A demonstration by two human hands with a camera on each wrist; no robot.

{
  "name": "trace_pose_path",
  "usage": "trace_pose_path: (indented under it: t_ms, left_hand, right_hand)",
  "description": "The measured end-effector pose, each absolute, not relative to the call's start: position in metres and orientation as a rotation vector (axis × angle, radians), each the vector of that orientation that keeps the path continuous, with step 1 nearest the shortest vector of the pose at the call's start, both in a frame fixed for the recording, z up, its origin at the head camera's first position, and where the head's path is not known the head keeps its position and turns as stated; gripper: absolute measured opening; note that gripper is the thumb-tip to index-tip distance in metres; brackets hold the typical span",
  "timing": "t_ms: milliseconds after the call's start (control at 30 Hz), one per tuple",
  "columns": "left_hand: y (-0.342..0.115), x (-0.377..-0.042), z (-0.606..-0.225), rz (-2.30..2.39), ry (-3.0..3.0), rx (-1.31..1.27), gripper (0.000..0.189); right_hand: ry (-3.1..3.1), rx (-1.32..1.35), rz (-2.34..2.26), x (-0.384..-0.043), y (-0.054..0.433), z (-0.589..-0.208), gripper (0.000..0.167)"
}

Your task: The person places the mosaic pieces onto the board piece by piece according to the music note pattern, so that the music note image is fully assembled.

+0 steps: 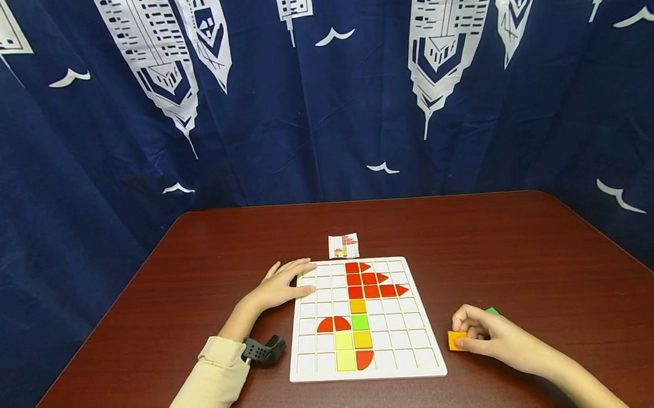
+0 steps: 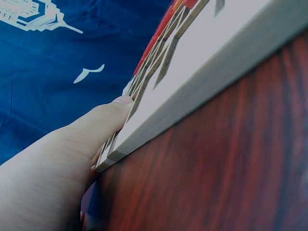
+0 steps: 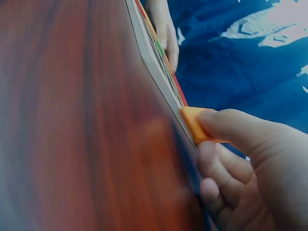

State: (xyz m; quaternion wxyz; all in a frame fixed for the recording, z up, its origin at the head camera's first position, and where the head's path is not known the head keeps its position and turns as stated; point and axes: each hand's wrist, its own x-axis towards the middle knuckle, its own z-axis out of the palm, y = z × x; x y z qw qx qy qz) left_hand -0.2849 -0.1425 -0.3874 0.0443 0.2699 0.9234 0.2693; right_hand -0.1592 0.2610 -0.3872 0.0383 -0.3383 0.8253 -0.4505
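A white grid board (image 1: 396,331) lies on the table, with flat red, orange, yellow and green pieces set in some of its squares. My left hand (image 1: 278,286) rests on the board's upper left edge, fingers extended and the thumb on the top face. Right of the board, my right hand (image 1: 488,334) pinches an orange square tile (image 1: 456,341) between thumb and fingers. The same orange tile (image 3: 192,122) shows at the fingertips in the right wrist view. Just behind that hand a green piece (image 1: 492,311) peeks out, mostly hidden.
A small pattern card (image 1: 343,246) with coloured shapes stands beyond the board's far edge. The brown wooden table (image 1: 224,245) ends at a dark blue curtain (image 1: 279,109). A black band (image 1: 263,350) sits on the left wrist.
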Motion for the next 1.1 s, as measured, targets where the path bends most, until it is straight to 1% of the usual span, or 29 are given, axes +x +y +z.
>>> trace_pose_path:
  t_ms: [133, 433, 700, 867, 1100]
  left_hand:
    - [-0.143, -0.285, -0.388, 0.822, 2.822, 0.824, 0.057]
    - [-0.144, -0.284, -0.387, 0.832, 2.812, 0.810, 0.057]
    - [-0.143, -0.285, -0.387, 0.820, 2.817, 0.806, 0.057]
    - [-0.143, -0.285, -0.387, 0.826, 2.815, 0.810, 0.057]
    - [-0.142, -0.284, -0.387, 0.829, 2.820, 0.801, 0.057]
  right_hand:
    - [2.532, -0.979, -1.508, -0.162, 0.247, -0.392, 0.011]
    - [2.821, -0.811, -1.576, -0.176, 0.208, -0.396, 0.015]
    - [2.798, -0.859, -1.610, -0.195, 0.167, -0.385, 0.019]
    - [2.713, -0.839, -1.582, -0.200, 0.139, -0.375, 0.022]
    - [2.631, -0.879, -1.453, -0.199, 0.104, -0.365, 0.016]
